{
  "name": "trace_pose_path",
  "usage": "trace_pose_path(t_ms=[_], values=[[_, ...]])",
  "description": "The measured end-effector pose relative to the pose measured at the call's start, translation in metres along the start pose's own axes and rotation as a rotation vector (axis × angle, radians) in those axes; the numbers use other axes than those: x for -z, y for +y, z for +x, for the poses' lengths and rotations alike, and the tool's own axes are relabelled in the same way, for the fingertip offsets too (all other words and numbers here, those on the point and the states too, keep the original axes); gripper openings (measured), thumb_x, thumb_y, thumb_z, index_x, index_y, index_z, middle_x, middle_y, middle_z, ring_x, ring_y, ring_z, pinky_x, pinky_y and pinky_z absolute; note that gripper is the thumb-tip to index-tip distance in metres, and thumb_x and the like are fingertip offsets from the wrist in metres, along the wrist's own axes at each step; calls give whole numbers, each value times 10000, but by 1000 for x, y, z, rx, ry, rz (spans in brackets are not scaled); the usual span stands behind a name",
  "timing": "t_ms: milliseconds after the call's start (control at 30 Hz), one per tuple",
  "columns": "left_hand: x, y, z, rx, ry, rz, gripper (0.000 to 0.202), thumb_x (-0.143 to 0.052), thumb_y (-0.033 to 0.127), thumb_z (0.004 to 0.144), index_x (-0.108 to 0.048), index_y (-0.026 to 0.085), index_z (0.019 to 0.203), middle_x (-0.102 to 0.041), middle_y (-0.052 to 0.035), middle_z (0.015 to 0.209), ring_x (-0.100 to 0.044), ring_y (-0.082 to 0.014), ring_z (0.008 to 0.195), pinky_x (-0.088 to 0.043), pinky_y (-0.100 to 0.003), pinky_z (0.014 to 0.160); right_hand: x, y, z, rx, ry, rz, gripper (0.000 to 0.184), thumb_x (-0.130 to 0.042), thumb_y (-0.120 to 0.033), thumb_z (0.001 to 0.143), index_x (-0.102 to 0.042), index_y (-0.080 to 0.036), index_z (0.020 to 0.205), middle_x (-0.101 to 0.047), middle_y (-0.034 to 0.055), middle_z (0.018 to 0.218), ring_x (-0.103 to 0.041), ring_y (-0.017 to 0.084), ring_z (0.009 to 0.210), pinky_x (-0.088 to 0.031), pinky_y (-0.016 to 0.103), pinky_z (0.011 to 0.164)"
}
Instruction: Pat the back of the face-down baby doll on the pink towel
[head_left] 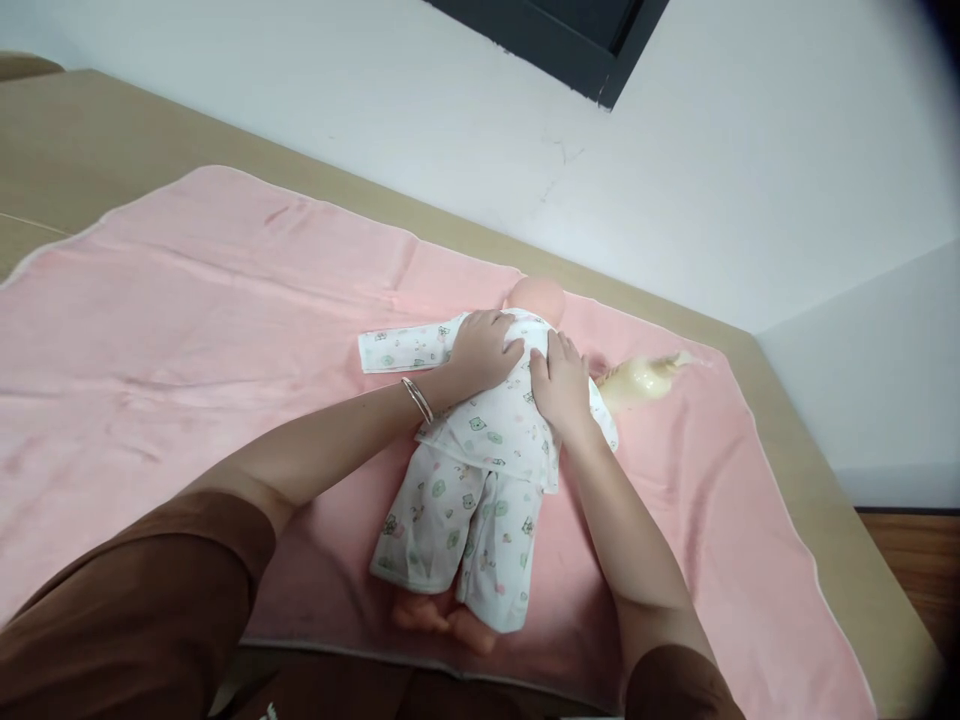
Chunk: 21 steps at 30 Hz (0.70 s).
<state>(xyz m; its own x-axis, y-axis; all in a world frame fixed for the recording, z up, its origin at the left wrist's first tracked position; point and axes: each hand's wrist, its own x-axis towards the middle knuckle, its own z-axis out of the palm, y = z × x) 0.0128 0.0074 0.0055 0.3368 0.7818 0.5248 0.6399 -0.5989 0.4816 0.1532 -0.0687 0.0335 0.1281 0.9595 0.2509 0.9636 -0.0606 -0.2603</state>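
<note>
A baby doll lies on its back on a pink blanket (225, 300), its bare head (535, 297) toward the wall and its feet (446, 615) toward me. It wears a white pyjama top (480, 430) and matching trousers (495, 560) with a small animal print. My left hand (484, 350) rests on the top near the left shoulder, thumb stretched across the chest. Opposite it, my right hand (561, 385) lies on the right side of the chest, fingers extended. One sleeve (405, 348) stretches flat to the left. Both hands partly cover the top.
A pale yellow, shiny object (645, 378), perhaps a bottle, lies on the blanket right of the doll. The wooden table (795, 420) shows around the blanket's edges. Behind it rises a white wall (337, 110) with a dark frame (570, 50).
</note>
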Motion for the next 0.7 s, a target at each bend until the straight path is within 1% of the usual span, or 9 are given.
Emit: trace_pose_path(t_ms=[67, 133, 200, 267, 333, 433, 500, 600, 700], values=[[1, 1, -1, -20, 16, 14, 303, -493, 258, 875, -663, 146, 1099, -713, -127, 1061, -634, -289, 1012, -482, -440, 946, 1, 1, 3, 17, -19, 29, 564, -291, -381, 1015, -410, -110, 1495, -454, 199, 1551, -372, 330, 1473, -267, 606, 1178], [2, 3, -2, -77, 42, 40, 277, -465, 236, 895, -667, 148, 1062, -719, -124, 1049, -642, -278, 1003, -488, -426, 923, 5, -4, 0, 40, -14, 8, 543, -288, -330, 1013, -425, -105, 1487, -487, 194, 1527, -417, 315, 1444, -298, 566, 1175], [4, 5, -6, -162, 63, 78, 262, -424, 228, 930, -674, 159, 966, -722, -123, 1018, -649, -266, 976, -492, -415, 884, 9, -14, -7, 72, 5, -51, 526, -282, -276, 1005, -467, -81, 1457, -546, 209, 1470, -484, 319, 1389, -324, 535, 1161], [6, 8, -9, -219, 74, 115, 304, -388, 236, 963, -663, 175, 847, -722, -121, 965, -653, -258, 932, -491, -408, 840, 12, -23, -16, 101, 36, -117, 511, -284, -249, 1000, -517, -61, 1413, -600, 228, 1403, -530, 335, 1344, -314, 533, 1158], [8, 11, -11, -195, 82, 129, 316, -389, 246, 968, -650, 182, 804, -720, -119, 934, -653, -258, 910, -488, -406, 815, 13, -26, -20, 105, 51, -143, 497, -290, -259, 1005, -551, -70, 1384, -621, 228, 1377, -539, 343, 1337, -287, 549, 1164], [8, 12, -10, -55, 87, 106, 217, -468, 262, 920, -665, 170, 919, -724, -118, 977, -650, -276, 949, -490, -419, 844, 10, -17, -13, 53, 24, -88, 514, -302, -341, 1022, -527, -87, 1408, -577, 215, 1440, -484, 337, 1395, -259, 569, 1178], [6, 10, -8, 15, 82, 90, 227, -509, 273, 886, -664, 160, 1006, -725, -122, 1028, -645, -289, 991, -488, -431, 882, 8, -7, -4, 13, -9, -38, 567, -321, -407, 1022, -475, -66, 1448, -502, 226, 1507, -409, 343, 1451, -234, 582, 1193], [4, 7, -5, 11, 70, 62, 271, -512, 271, 873, -660, 154, 1068, -720, -121, 1097, -637, -291, 1058, -472, -436, 949, 6, -2, 2, -1, -52, 7, 601, -316, -419, 1022, -409, -57, 1493, -427, 225, 1563, -343, 347, 1489, -228, 594, 1198], [5, 8, -6, -37, 57, 50, 254, -483, 253, 889, -673, 158, 1027, -731, -112, 1074, -649, -278, 1034, -469, -429, 941, 10, -14, -6, 37, -51, -34, 554, -286, -335, 1025, -413, -70, 1494, -467, 210, 1538, -393, 337, 1459, -281, 568, 1179]])
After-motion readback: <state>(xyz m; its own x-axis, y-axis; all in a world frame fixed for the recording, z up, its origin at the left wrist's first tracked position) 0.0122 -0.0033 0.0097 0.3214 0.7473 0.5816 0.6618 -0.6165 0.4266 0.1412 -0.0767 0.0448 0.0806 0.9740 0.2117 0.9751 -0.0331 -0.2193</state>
